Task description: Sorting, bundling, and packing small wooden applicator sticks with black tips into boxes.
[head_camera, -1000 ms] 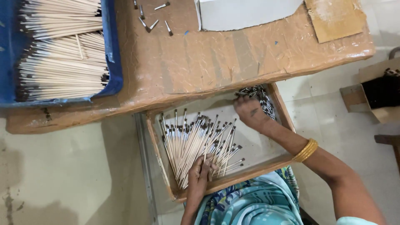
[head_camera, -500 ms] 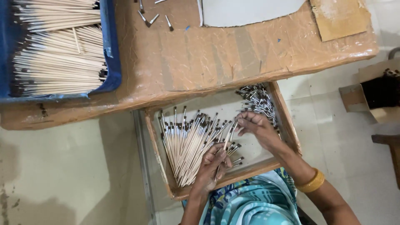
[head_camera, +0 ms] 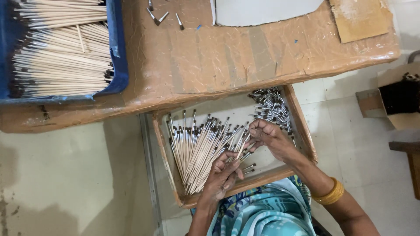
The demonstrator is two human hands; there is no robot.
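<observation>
Pinching a single thin stick (head_camera: 242, 147) between them, the left hand (head_camera: 222, 177) and the right hand (head_camera: 270, 137) meet over a shallow wooden tray (head_camera: 302, 131); the left hand curls closed around the stick's lower part, the right hand's fingers close on its upper end. A gold bangle (head_camera: 329, 193) circles the right wrist. Just left of the hands, a fanned pile of pale sticks with dark and metal tips (head_camera: 197, 146) fills the tray's middle, some lying under the left hand. At the tray's far right corner, close beside the right hand, lies a heap of small shiny metal caps (head_camera: 271, 105). The tray sits partly under the edge of a table (head_camera: 227, 57) wrapped in wrinkled brown tape. On the table's left stands a blue bin (head_camera: 117, 52) packed with bare pale sticks lying sideways. Loose metal caps (head_camera: 162, 16), a grey sheet (head_camera: 262, 8) and a square of cardboard (head_camera: 358, 19) rest along the far side. An open cardboard box (head_camera: 398, 98) sits on the tiled floor at right.
</observation>
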